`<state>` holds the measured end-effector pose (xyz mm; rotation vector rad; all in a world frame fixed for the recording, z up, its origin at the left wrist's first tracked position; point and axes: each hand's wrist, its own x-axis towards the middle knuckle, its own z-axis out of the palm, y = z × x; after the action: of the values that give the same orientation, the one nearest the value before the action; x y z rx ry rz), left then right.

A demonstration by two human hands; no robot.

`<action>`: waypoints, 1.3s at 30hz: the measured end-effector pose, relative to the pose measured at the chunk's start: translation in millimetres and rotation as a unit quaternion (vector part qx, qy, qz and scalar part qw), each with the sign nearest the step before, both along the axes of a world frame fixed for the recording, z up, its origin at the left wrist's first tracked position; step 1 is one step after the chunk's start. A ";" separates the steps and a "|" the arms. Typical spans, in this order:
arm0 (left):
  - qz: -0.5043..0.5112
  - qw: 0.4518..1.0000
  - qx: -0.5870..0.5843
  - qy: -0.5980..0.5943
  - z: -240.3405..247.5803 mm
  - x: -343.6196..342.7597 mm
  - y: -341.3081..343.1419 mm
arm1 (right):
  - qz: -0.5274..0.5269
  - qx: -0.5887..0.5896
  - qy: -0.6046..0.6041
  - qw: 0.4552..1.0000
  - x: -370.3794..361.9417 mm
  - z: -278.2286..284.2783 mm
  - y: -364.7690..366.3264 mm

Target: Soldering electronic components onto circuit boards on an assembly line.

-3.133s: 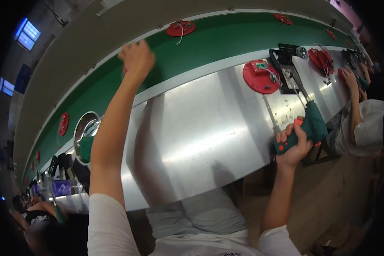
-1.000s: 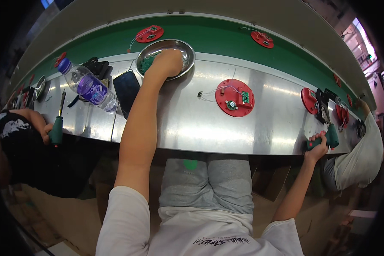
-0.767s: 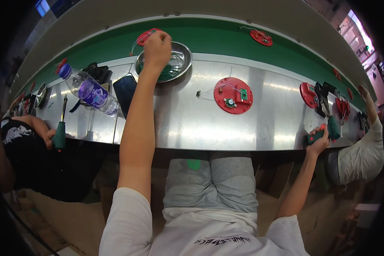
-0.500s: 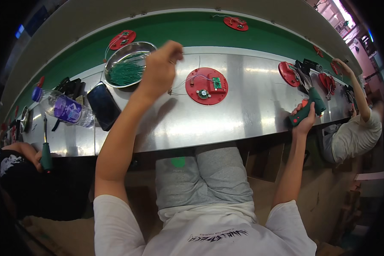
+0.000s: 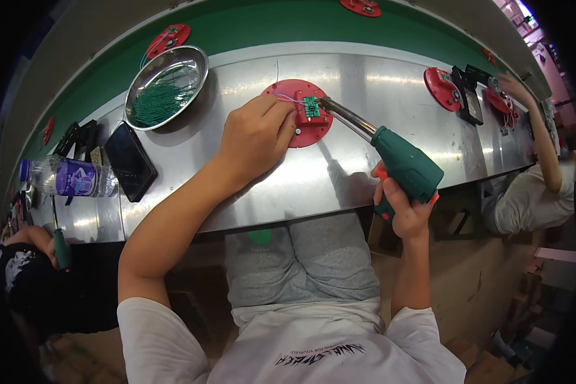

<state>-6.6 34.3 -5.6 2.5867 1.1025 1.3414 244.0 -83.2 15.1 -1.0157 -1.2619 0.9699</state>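
Note:
My right hand (image 5: 404,208) grips a green pistol-shaped soldering gun (image 5: 406,163) with an orange trigger. Its metal tip points left and meets the right edge of a small green circuit board (image 5: 311,107). That board sits on a round red plate (image 5: 313,133), which lies on the metal bench. On the plate's left side my left hand (image 5: 259,131) is closed, fingertips pinched together close beside the board. Thin pale wires (image 5: 289,98) run from near those fingertips to the board. What the fingers pinch is hidden behind them.
A steel bowl (image 5: 201,75) of green wires (image 5: 163,99) stands at the left, near a black phone (image 5: 131,160) and a plastic bottle (image 5: 70,177). More red plates (image 5: 441,88) lie around. People sit on both sides; one on the left holds another green tool (image 5: 61,246).
My left hand has come down from beside the bowl to the red plate. My right hand has swung the soldering gun leftward, bringing its tip to the circuit board. The view has shifted slightly.

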 end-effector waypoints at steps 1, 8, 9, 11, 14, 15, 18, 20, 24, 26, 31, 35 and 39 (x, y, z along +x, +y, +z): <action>0.001 1.000 0.007 0.011 0.6 1.3 -1.5 | -0.001 -0.007 0.002 1.000 5.4 -2.8 0.4; 0.014 0.999 -0.024 0.035 -0.5 4.9 2.8 | -0.003 0.013 -0.074 0.997 7.2 3.5 12.6; 0.009 0.999 -0.017 0.027 -0.9 4.2 3.8 | -0.003 0.008 -0.071 0.997 6.5 3.4 11.7; 0.008 1.000 -0.017 0.025 -0.7 6.8 3.9 | -0.003 -0.015 -0.067 0.998 8.4 4.4 9.9; 0.009 1.000 -0.013 0.020 -3.2 9.9 4.8 | -0.007 -0.013 -0.062 0.998 8.3 4.5 9.4; 0.008 1.000 -0.012 0.015 -3.7 10.8 5.3 | -0.008 -0.014 -0.061 0.998 9.0 3.4 10.0; 0.032 0.999 -0.026 0.034 -2.3 10.0 3.8 | -0.005 0.016 -0.075 0.997 10.0 1.8 10.9; 0.031 0.999 -0.029 0.034 -3.2 9.9 4.2 | 0.009 0.004 -0.077 0.997 11.2 2.0 11.3; 0.029 0.999 -0.029 0.030 -4.4 9.6 5.0 | 0.013 0.009 -0.077 0.997 10.6 0.4 12.8; 0.028 0.999 -0.028 0.028 -4.9 10.2 6.4 | 0.012 -0.008 -0.060 0.998 9.9 3.4 12.8; 0.015 0.999 -0.021 0.031 -2.8 9.4 7.1 | 0.029 -0.060 -0.038 0.997 16.0 6.7 14.7; 0.023 0.999 -0.023 0.026 -5.2 10.5 7.0 | 0.004 -0.041 0.034 0.999 9.6 6.5 18.8; 0.032 0.999 -0.024 0.037 -5.4 12.1 7.6 | -0.004 -0.024 0.036 0.999 16.3 0.1 13.4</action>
<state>5.5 41.9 -11.0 2.6076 1.2214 1.2234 260.3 -69.8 15.2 -1.0137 -1.1796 1.0264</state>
